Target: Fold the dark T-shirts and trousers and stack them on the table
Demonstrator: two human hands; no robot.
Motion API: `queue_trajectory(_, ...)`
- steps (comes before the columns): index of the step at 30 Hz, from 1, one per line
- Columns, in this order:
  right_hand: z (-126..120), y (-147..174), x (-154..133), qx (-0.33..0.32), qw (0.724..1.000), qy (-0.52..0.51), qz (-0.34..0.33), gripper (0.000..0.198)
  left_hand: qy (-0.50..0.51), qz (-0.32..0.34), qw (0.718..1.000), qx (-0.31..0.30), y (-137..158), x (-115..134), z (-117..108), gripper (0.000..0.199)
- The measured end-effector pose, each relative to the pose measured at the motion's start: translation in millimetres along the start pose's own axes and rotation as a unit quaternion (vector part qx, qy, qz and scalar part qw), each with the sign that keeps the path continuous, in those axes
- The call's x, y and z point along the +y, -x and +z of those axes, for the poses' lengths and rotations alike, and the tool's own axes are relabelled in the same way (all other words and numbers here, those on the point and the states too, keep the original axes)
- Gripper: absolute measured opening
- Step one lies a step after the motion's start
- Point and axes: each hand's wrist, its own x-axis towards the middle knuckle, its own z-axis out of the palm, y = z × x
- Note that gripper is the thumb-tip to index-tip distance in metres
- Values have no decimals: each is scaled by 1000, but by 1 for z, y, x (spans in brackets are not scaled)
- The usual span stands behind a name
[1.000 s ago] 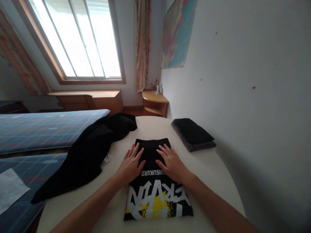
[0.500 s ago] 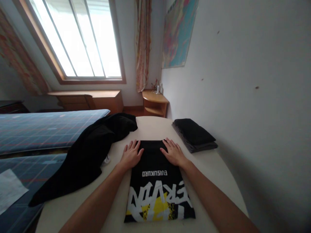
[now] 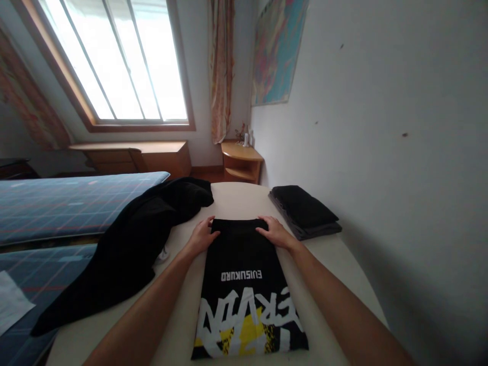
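Note:
A folded black T-shirt [image 3: 246, 254] with white lettering and a yellow patch lies flat before me, its print upside down from my side. My left hand [image 3: 201, 235] is at its far left corner, thumb on top and fingers around the side edge. At the far right corner my right hand [image 3: 277, 232] holds the cloth the same way, thumb on the fabric. The undersides of the fingers are partly hidden.
The shirt rests on a cream round-edged table [image 3: 328, 284]. Folded dark clothes [image 3: 305, 211] are stacked at the back right, near the wall. A loose black garment [image 3: 129, 244] drapes over the left edge, beside blue plaid mattresses [image 3: 76, 203]. A white sheet [image 3: 13, 300] lies lower left.
Both hands went from lying flat on the shirt's far part to gripping its far corners, moving slightly outward. The shirt's near edge sits a little lower in view.

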Motion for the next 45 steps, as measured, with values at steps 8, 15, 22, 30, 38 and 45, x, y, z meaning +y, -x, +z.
queue_trajectory(8,2,4,6,10,997,-80,10,32,98,-9,995,-8,3,11,1,33)
queue_trajectory(15,-2,10,0,41,956,-290,13,39,211,-23,977,-22,2,26,-9,32)
queue_trajectory(22,-17,11,-12,57,932,-356,15,42,261,-64,963,-26,11,59,-40,35)
queue_trajectory(30,-64,33,-46,18,964,-262,-41,38,309,-112,942,-65,36,93,-62,42)
queue_trajectory(38,-105,97,-95,0,991,-100,-89,30,247,-14,963,-106,85,98,-80,32)
queue_trajectory(45,-103,169,-104,-12,984,-8,-179,47,62,37,983,-168,164,95,-87,17)
